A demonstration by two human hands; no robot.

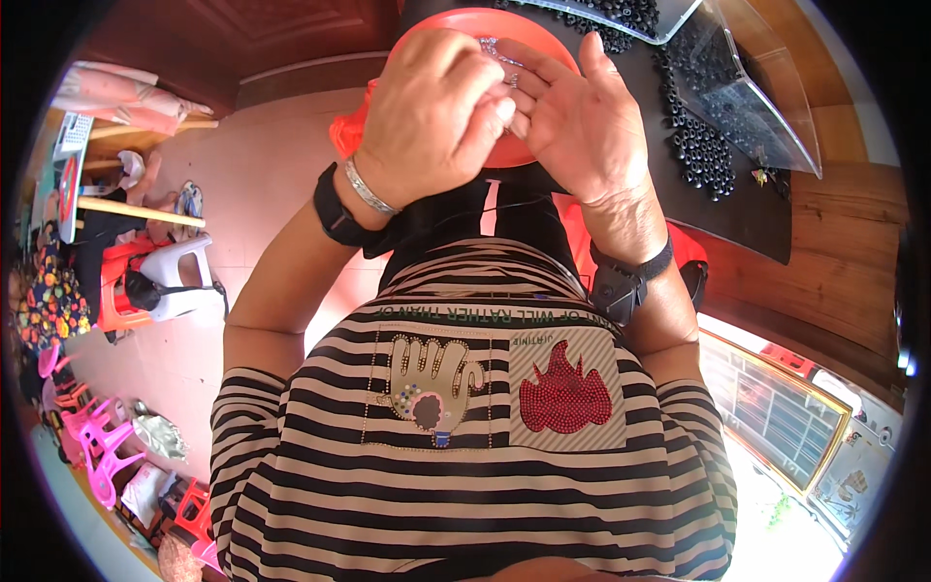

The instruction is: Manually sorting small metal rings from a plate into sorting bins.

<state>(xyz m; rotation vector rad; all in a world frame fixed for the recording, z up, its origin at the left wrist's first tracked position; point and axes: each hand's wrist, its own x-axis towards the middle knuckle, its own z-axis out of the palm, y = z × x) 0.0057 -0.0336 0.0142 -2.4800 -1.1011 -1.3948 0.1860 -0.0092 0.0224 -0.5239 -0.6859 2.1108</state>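
Note:
My left hand [436,107] is closed in a pinch, thumb against the curled fingers, back of the hand upward. Whatever it may pinch is too small or hidden to make out. Right beside it, my right hand [590,131] is turned palm up with its thumb raised and its fingers stretched toward the left fingertips. Both hands are over a round red-orange basin [456,21]. Small silvery pieces [490,46] show in the basin behind the fingers, and a few more glint between the right fingers; whether those lie on the hand cannot be told.
On the dark tabletop [756,218] at the right, many black beadlike pieces [703,155] lie spread beside a clear plastic box [742,82]. Red plastic [349,131] hangs by the basin's left side. Plastic stools [179,276] and clutter stand at the left.

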